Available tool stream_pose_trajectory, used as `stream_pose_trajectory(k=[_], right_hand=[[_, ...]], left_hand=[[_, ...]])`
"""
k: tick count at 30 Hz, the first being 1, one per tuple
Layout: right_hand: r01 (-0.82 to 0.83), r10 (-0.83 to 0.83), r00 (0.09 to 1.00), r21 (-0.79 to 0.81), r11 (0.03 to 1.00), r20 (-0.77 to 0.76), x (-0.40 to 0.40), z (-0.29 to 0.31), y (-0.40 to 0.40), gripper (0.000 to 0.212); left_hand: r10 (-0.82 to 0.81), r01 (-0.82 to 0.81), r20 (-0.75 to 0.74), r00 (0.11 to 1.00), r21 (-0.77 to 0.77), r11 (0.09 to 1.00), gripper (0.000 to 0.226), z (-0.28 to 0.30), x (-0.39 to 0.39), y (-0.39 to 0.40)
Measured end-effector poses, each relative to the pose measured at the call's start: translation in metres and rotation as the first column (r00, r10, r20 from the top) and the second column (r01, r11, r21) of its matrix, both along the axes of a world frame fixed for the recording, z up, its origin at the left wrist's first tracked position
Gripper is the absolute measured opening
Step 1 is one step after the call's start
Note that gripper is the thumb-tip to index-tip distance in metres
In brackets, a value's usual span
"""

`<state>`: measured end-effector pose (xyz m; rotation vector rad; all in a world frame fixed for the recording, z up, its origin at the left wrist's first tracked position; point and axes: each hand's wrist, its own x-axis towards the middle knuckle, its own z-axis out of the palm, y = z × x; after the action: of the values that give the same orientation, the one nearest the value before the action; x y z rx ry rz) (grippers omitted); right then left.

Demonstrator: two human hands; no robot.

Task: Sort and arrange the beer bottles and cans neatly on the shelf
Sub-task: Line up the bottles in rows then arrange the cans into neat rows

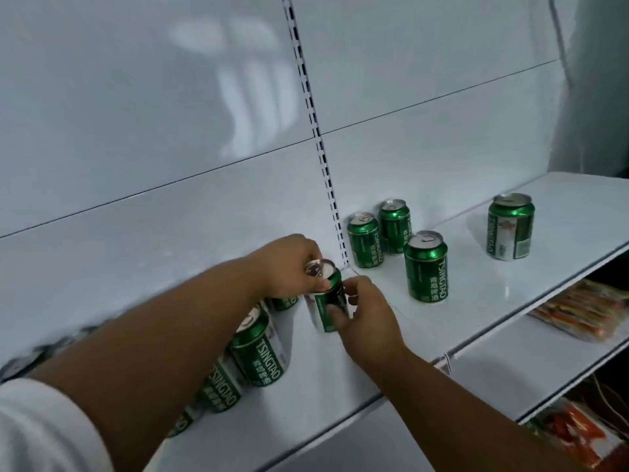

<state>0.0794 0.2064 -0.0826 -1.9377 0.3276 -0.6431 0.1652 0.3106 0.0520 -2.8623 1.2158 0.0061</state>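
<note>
Both on one green can (328, 299) at mid-shelf: left hand (292, 267) curled over its rim from above, right hand (366, 313) pinching its side, can tilted, close to the slotted upright (326, 172). Row of cans (258, 352) packed along the back panel to the left, partly hidden under the left forearm. Three cans (394, 247) clustered right of the upright, a lone can (510, 228) farther right, bare white shelf (343, 379) out to the front edge.

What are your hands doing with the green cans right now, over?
Both hands on one green can: left hand grips its top, right hand its side. Row of cans lined up left; four loose cans right. Nothing blocking.
</note>
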Motion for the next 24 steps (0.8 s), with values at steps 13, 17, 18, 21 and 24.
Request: stream_pose_trajectory(k=[13, 17, 18, 21, 24], right_hand=[[-0.156, 0.156, 0.987, -0.013, 0.988, -0.043, 0.047, 0.001, 0.037, 0.03], [-0.096, 0.095, 0.994, -0.021, 0.995, -0.058, 0.051, -0.001, 0.043, 0.035], [-0.085, 0.084, 0.995, -0.016, 0.996, -0.059, 0.052, -0.002, 0.045, 0.035], [-0.069, 0.067, 0.996, -0.027, 0.997, -0.058, 0.051, -0.003, 0.047, 0.037], [-0.054, 0.051, 0.996, -0.041, 0.998, -0.071, 0.047, -0.003, 0.044, 0.042]], left_hand=[[0.09, -0.089, 0.027, 0.996, -0.011, 0.996, 0.041, -0.011, 0.033, 0.054], [0.024, -0.025, 0.01, 1.0, 0.021, 0.999, 0.039, -0.01, 0.044, 0.057], [0.01, -0.01, 0.012, 1.0, 0.035, 0.999, 0.039, -0.01, 0.046, 0.056], [-0.025, 0.022, 0.027, 0.999, 0.098, 0.995, 0.039, -0.007, 0.051, 0.052], [-0.021, 0.013, 0.05, 0.999, 0.154, 0.988, 0.042, -0.005, 0.052, 0.047]])
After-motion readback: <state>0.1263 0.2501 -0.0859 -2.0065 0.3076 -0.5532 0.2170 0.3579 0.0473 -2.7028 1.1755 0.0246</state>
